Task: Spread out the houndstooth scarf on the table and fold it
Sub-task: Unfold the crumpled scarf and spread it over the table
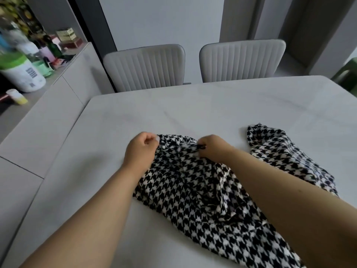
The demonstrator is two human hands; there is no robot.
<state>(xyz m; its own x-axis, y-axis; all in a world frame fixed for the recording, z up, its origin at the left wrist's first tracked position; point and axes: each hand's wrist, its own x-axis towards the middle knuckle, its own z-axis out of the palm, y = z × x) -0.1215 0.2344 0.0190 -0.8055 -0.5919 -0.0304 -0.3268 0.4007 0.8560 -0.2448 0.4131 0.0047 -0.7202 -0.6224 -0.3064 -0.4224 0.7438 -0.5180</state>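
Both the left hand (140, 149) and the right hand (211, 147) pinch the far edge of the houndstooth scarf (193, 186), bunched beneath them on the table (173, 109); spreading seems under way; next, drawing the edge apart.

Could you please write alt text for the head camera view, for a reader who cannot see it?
Two bare hands pinch the far edge of a rumpled houndstooth scarf on a pale table, the left hand at its corner and the right hand close beside it. Two pale chairs stand behind the table, and a cluttered sideboard runs along the left.
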